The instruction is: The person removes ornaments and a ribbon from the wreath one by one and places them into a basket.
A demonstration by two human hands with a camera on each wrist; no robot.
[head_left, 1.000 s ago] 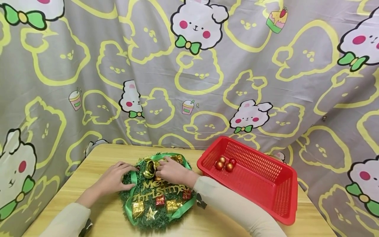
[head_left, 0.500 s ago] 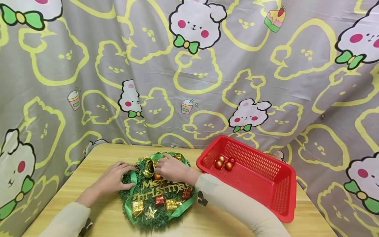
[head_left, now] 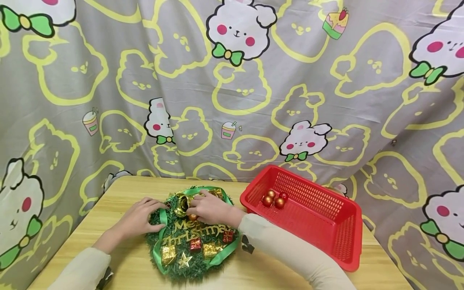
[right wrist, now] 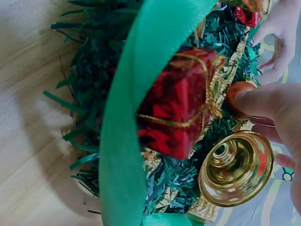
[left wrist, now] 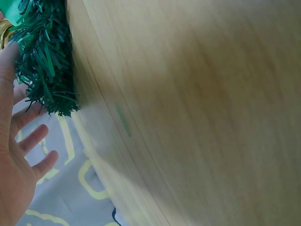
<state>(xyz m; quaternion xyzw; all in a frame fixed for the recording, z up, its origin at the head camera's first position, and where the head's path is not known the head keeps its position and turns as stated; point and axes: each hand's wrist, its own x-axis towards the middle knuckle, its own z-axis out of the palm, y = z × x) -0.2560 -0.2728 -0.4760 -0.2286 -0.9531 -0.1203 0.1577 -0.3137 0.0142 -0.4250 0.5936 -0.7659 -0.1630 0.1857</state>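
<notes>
A green tinsel Christmas wreath (head_left: 195, 274) lies on the wooden table, trimmed with green ribbon (right wrist: 117, 155), gold lettering (head_left: 188, 235), small gift boxes (right wrist: 176, 106) and a gold star (head_left: 185, 260). My right hand (head_left: 208, 208) is over its upper part, thumb and fingers pinching an orange-gold bauble (right wrist: 238, 100) just above the lettering. Close by are shiny gold bells (right wrist: 235, 169). My left hand (head_left: 139, 217) rests at the wreath's left edge, its fingers spread and loosely extended, fingertips touching the greenery (left wrist: 47, 61).
A red plastic basket (head_left: 308, 225) stands to the right on the table (head_left: 123, 262), holding several gold and red baubles (head_left: 273, 199) in its left end. A grey curtain (head_left: 199, 92) with cartoon rabbits hangs right behind the table.
My right hand shifts slightly on the wreath around the bauble, which shows a little less now than half a second ago. The left hand stays in place.
</notes>
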